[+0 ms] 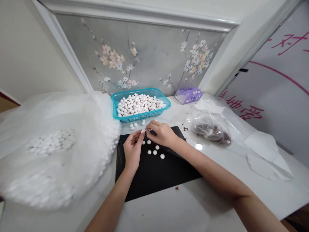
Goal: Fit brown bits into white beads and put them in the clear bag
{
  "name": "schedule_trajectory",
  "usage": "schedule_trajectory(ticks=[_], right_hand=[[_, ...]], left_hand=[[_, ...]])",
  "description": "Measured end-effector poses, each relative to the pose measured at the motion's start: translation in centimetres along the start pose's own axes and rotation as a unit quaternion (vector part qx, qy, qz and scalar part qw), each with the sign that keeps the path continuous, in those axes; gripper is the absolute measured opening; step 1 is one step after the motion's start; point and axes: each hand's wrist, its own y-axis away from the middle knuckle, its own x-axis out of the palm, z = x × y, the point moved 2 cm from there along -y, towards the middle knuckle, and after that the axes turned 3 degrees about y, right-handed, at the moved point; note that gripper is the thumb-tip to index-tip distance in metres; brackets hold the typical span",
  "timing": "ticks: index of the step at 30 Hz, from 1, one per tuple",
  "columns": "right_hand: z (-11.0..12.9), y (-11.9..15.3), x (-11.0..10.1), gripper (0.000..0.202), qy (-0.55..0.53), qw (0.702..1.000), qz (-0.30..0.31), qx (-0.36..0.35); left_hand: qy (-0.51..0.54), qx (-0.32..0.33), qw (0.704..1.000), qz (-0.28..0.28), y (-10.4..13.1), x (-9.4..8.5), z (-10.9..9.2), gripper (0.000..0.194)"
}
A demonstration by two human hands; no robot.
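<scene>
Near the far edge of the mat (154, 180), the left hand (132, 148) grips a ball (143, 131); the right hand (163, 132), just beside it, has a narrow grip, contents unclear. Other balls (154, 152) lie mid-mat.

Pink handwriting (254, 112) on the board (272, 82), right side of the frame: I can read 对 upper right and 爱 lower down (rest's cut off or unclear).

Even light is covering the white table (154, 217); glare is forming one bright spot. Soft shadow is falling under the right forearm (217, 178). Wide-angle distortion is stretching edges; the left-side bag (48, 106) is blurring.
</scene>
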Motion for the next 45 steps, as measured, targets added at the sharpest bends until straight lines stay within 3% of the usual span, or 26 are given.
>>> schedule_trajectory(ticks=[7,21,28,45], right_hand=[[0.2,0.0,-0.1,0.015,-0.003,1.000,0.005,-0.018],[0.3,0.2,-0.2,0.011,-0.155,0.988,0.013,-0.011],[-0.3,0.2,0.2,0.009,-0.181,0.983,0.018,-0.009],[-0.4,0.6,2.0,0.011,-0.226,0.971,-0.003,0.083]], left_hand=[[0.008,-0.006,1.000,-0.005,0.1,0.0,-0.1,0.026],[0.020,-0.014,1.000,-0.005,0.0,0.0,0.0,0.024],[0.027,-0.016,0.999,-0.006,0.0,0.0,-0.3,0.023],[0.028,-0.016,0.999,-0.023,0.0,-0.1,-0.3,0.024]])
